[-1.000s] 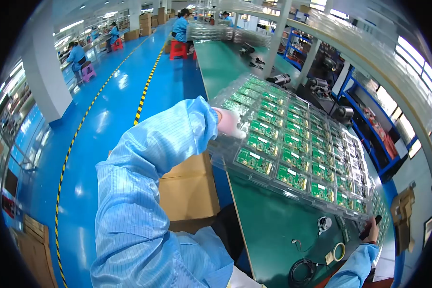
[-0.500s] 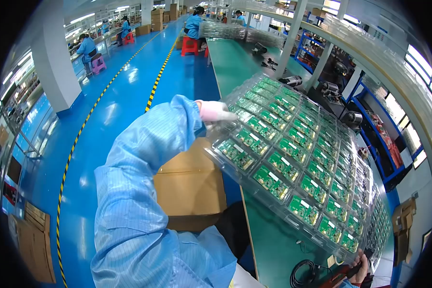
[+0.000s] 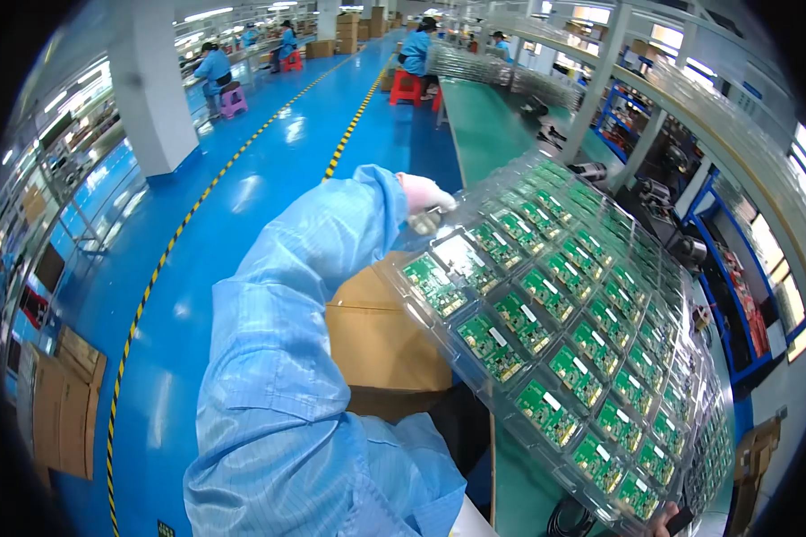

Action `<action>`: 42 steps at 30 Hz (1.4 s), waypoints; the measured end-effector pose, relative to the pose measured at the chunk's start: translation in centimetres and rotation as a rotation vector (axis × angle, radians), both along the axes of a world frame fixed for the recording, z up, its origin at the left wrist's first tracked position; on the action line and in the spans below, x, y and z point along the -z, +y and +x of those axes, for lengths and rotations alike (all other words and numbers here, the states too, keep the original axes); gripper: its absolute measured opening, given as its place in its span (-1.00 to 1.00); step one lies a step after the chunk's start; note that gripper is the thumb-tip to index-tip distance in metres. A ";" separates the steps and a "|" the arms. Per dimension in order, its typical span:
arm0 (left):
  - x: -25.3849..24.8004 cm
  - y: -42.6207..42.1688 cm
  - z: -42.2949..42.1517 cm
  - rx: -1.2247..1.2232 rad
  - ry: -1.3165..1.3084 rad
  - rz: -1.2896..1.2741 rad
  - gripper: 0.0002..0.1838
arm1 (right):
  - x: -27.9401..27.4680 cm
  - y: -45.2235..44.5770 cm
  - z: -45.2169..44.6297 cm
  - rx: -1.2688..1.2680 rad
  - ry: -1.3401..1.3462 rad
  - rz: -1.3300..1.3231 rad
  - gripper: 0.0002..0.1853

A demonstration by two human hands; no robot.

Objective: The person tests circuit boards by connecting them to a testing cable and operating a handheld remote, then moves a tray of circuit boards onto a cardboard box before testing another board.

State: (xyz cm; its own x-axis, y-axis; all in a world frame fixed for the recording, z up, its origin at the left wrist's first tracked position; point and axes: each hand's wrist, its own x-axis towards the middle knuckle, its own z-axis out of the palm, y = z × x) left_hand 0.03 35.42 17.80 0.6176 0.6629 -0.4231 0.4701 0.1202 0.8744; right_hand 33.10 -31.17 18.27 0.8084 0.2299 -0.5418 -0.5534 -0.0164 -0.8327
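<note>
A clear plastic tray (image 3: pixel 490 386) is held tilted above the green bench, its pockets filled with rows of green circuit boards (image 3: pixel 549 410). My left hand (image 3: pixel 428 197), in a white and pink glove, is closed on the tray's left edge, with part of the fingers hidden by the plastic. At the lower right corner of the tray, my right hand (image 3: pixel 664 519) shows only in part, its bare fingers closed at the rim. A blue striped sleeve covers my left arm (image 3: pixel 282 349).
Below my left arm stands an open cardboard box (image 3: pixel 390 345). A black cable (image 3: pixel 569 519) lies on the green bench (image 3: pixel 497 130). Shelving with blue frames (image 3: pixel 721 268) lines the right side. Co-workers sit on stools ahead, and folded cardboard (image 3: pixel 67 403) leans at the left.
The view has swung left. The tray fills more of the near view and sits lower at its right corner, covering more of my right hand and the cable. Both hands stay on it.
</note>
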 end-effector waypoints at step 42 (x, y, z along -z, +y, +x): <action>5.4 -28.4 -7.8 -1.348 0.123 0.585 -0.60 | 13.3 28.7 33.8 -1.483 -0.264 0.322 -0.50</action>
